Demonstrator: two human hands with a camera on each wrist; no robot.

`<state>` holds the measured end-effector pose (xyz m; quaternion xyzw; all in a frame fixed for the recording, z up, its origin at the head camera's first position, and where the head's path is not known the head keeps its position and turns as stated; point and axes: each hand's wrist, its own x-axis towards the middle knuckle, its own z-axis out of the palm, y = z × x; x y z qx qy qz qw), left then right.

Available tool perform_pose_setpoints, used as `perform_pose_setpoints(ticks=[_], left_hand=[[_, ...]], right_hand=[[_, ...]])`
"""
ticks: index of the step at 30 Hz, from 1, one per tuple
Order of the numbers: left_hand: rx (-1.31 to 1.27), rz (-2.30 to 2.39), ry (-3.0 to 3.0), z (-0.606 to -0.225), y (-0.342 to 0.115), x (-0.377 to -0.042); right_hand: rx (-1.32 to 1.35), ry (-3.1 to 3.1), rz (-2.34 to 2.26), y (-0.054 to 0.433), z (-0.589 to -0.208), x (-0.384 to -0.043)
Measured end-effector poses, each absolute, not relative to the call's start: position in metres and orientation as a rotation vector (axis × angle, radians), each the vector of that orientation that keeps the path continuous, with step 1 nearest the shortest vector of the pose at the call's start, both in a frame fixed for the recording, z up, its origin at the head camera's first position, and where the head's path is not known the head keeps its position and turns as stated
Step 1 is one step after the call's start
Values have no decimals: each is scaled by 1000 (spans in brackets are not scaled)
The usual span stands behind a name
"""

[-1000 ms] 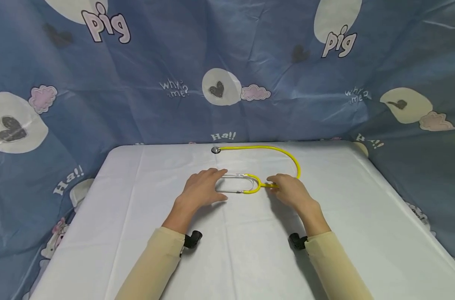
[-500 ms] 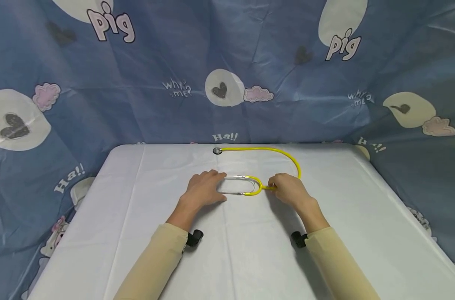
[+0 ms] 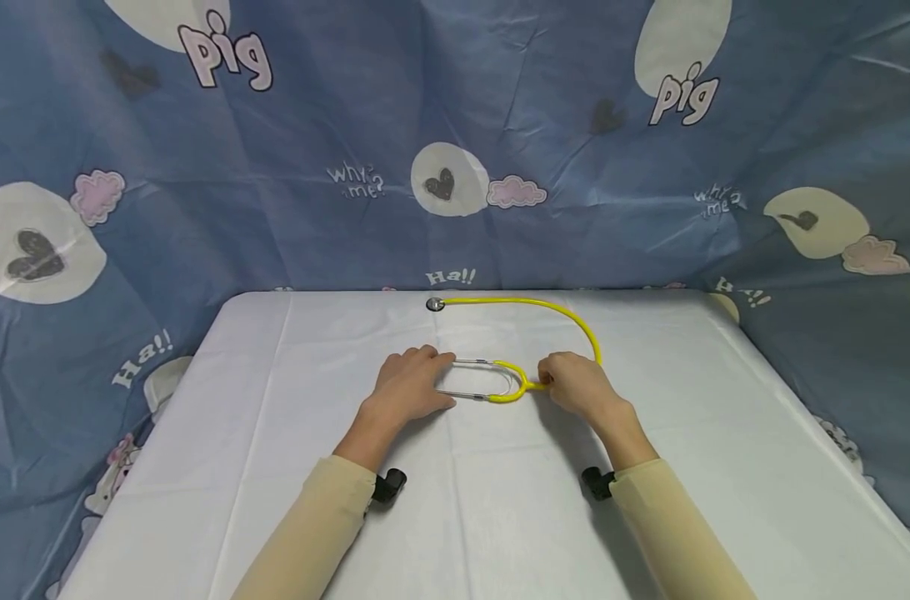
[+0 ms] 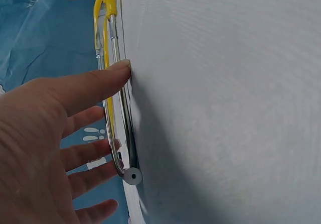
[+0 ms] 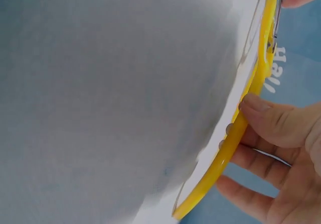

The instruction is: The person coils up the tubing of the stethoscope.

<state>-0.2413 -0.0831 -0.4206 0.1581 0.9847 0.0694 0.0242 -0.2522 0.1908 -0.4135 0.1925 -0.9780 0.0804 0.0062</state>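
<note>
A stethoscope with yellow tubing (image 3: 556,308) lies on the white table. Its silver chestpiece (image 3: 436,305) is near the far edge. In the head view, my left hand (image 3: 412,383) reaches over the eartip end of the metal ear tubes (image 3: 466,395). The left wrist view shows its thumb crossing the tubes, with spread, fairly straight fingers behind them and a grey eartip (image 4: 133,176) below. My right hand (image 3: 577,385) grips the yellow tube just right of the Y-joint. Thumb and fingers pinch that tubing (image 5: 233,138) in the right wrist view, fingertips partly hidden.
A white cloth covers the table (image 3: 500,517), creased along its length. Behind and at both sides hangs a blue printed curtain (image 3: 290,108). A black wrist camera (image 3: 390,485) sits at the left cuff, another camera (image 3: 597,483) at the right.
My right fingers have closed further on the yellow tube. The Y-joint and ear tubes have shifted slightly nearer and tilted a little. My left hand stays over the ear tubes.
</note>
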Motion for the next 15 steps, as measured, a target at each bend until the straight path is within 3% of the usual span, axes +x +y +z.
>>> perform_pose_setpoints(ticks=[15], left_hand=[[504, 181, 3097, -425, -84, -241]], right_hand=[[634, -3001, 345, 193, -406, -245]])
